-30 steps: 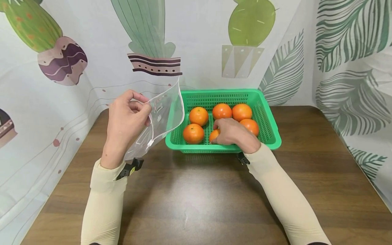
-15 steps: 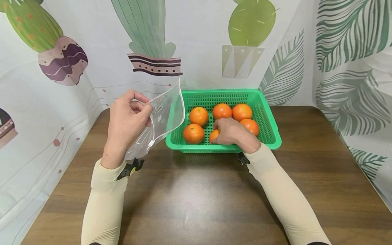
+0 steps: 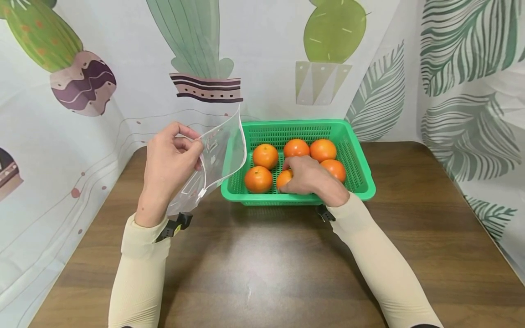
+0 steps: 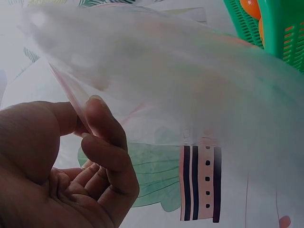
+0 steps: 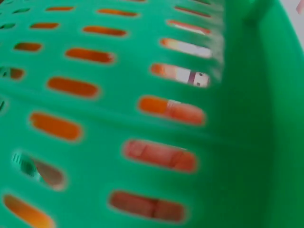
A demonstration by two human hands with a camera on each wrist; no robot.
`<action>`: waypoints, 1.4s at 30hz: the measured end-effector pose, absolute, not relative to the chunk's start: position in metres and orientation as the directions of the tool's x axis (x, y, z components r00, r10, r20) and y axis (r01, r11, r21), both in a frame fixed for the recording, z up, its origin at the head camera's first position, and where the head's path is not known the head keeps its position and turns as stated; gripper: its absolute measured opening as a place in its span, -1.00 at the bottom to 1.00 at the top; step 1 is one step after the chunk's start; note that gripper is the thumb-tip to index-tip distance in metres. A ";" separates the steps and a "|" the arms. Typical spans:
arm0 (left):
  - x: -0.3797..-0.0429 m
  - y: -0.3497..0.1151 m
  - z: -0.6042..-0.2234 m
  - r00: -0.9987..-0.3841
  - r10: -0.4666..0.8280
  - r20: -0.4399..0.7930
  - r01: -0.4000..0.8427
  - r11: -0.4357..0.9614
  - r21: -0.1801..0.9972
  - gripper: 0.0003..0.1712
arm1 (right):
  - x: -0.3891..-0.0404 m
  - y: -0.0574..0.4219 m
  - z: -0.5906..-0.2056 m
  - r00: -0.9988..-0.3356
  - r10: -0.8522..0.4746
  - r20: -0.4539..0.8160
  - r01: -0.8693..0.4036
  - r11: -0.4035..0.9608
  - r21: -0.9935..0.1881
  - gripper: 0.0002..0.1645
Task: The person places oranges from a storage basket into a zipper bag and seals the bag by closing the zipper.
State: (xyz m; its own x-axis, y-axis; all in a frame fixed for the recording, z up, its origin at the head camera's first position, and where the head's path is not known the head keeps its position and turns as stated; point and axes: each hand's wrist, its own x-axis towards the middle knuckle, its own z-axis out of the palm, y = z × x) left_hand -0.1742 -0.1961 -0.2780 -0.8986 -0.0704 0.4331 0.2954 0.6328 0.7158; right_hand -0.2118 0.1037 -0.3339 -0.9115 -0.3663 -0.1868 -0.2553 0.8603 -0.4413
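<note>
My left hand (image 3: 169,171) pinches the upper edge of a clear zip bag (image 3: 223,155) between thumb and forefinger. The bag's mouth gapes toward the basket, and its white slider hangs on the near side. In the left wrist view the bag's film (image 4: 156,71) spreads out beyond the fingers. Inside the green basket (image 3: 298,197), my right hand (image 3: 307,175) curls round an orange (image 3: 284,179), which it partly covers. Through the slots of the basket wall (image 5: 104,118), the right wrist view shows bits of fingers (image 5: 159,154) and orange peel.
Several more oranges lie in the basket, among them one at the back left (image 3: 265,156) and one at the right (image 3: 333,170). The basket stands at the back of a brown wooden table (image 3: 262,264). A patterned cloth (image 3: 270,54) hangs behind it.
The orange under my right hand has shifted slightly to the left, along with the fingers. My left hand and the bag stay nearly still.
</note>
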 end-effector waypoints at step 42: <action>-0.175 -0.196 -0.278 -0.899 -0.051 0.436 0.308 0.635 0.709 -0.89 | -0.193 0.104 -0.306 -0.942 -0.336 0.027 -0.283 0.746 -0.603 -0.36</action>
